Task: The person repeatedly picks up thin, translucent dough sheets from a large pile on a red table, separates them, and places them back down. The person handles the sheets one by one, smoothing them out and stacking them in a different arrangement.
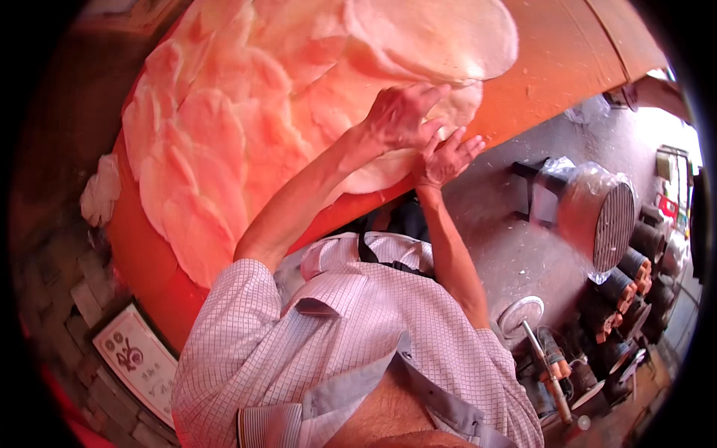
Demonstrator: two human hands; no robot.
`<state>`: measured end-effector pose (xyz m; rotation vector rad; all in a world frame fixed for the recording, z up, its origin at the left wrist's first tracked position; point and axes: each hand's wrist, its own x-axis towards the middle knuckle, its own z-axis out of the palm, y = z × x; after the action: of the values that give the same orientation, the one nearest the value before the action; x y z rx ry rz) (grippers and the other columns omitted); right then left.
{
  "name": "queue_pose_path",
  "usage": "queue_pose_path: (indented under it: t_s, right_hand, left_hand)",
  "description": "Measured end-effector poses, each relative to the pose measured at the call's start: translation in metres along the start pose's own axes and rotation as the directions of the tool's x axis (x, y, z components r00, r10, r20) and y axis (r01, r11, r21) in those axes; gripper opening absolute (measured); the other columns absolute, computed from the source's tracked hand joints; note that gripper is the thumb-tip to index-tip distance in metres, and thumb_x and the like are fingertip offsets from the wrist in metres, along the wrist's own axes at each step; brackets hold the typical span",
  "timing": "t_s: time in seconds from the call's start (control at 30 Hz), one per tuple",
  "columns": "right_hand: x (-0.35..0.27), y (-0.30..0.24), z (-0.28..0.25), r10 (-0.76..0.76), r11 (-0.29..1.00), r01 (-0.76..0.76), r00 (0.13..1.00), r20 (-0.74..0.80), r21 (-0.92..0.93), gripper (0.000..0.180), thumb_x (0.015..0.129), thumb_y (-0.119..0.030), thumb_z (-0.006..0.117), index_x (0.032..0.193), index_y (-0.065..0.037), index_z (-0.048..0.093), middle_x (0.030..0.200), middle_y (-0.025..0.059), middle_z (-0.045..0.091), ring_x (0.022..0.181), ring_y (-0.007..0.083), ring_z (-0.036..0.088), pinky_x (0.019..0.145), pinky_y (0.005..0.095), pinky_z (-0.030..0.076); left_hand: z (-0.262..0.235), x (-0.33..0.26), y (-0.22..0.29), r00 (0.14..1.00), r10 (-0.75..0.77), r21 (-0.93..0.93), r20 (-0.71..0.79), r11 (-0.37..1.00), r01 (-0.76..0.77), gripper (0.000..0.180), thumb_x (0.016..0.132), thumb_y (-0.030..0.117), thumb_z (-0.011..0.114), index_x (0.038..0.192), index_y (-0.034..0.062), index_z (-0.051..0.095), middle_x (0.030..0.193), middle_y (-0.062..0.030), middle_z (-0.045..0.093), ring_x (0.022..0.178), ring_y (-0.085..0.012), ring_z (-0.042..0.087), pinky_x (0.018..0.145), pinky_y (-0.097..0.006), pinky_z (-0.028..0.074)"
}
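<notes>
Thin, pale, rounded sheets that look like flatbread [246,119] lie overlapping in a wide spread on the orange table [553,67]. Over the sheets' right edge, my left hand [403,116] is bent, its fingers curled and closing toward the thumb. What it pinches is hidden, though a small whitish bit shows between the two hands. Close beside it, my right hand [447,158] is at the table's near edge, with its fingers spread and its thumb side by the left hand's fingertips.
A round slatted piece [615,226] in clear plastic stands right of the table, beside a dark stand [534,183]. Several dark cylinders [620,287] and a long-handled round tool [549,373] lie lower right. A framed sign [142,362] leans at lower left; a whitish cloth or bag [101,190] hangs above it.
</notes>
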<state>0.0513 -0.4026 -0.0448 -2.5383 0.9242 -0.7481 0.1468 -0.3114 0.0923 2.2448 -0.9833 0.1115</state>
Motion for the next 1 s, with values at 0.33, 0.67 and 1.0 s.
queue_pose_path:
  t_s: [0.33,0.67,1.0]
  right_hand:
    - [0.003,0.005,0.002,0.043,0.998,-0.046,0.996,0.076,0.037,0.062,0.092,-0.042,0.051,0.133,0.004,0.047,0.145,0.0355,0.026,0.139,0.0444,0.019,0.115,0.0462,0.014]
    - [0.0,0.01,0.008,0.029,1.0,-0.029,0.997,0.078,0.007,0.063,0.092,-0.044,0.048,0.134,0.003,0.046,0.145,0.0346,0.026,0.14,0.0437,0.019,0.115,0.0464,0.014]
    - [-0.002,-0.001,0.003,-0.015,1.0,0.015,1.0,0.019,-0.01,0.058,0.086,-0.033,0.057,0.128,0.006,0.051,0.141,0.0383,0.03,0.135,0.049,0.026,0.111,0.0513,0.023]
  left_hand:
    - [-0.13,-0.213,-0.163,0.765,-0.457,0.526,-0.454,0.556,0.644,0.051,0.072,0.022,0.068,0.118,0.0031,0.056,0.106,-0.0178,0.058,0.1,-0.0355,0.055,0.082,-0.045,0.049]
    - [-0.161,-0.21,-0.176,0.758,-0.58,0.633,-0.298,0.475,0.612,0.064,0.068,0.016,0.062,0.127,0.0004,0.043,0.109,-0.0235,0.055,0.097,-0.0396,0.058,0.078,-0.046,0.051]
    - [-0.264,-0.258,-0.208,0.636,-0.675,0.062,-0.375,0.666,0.743,0.054,0.071,-0.001,0.052,0.125,0.0014,0.055,0.106,-0.0141,0.065,0.101,-0.0225,0.061,0.087,-0.035,0.048]
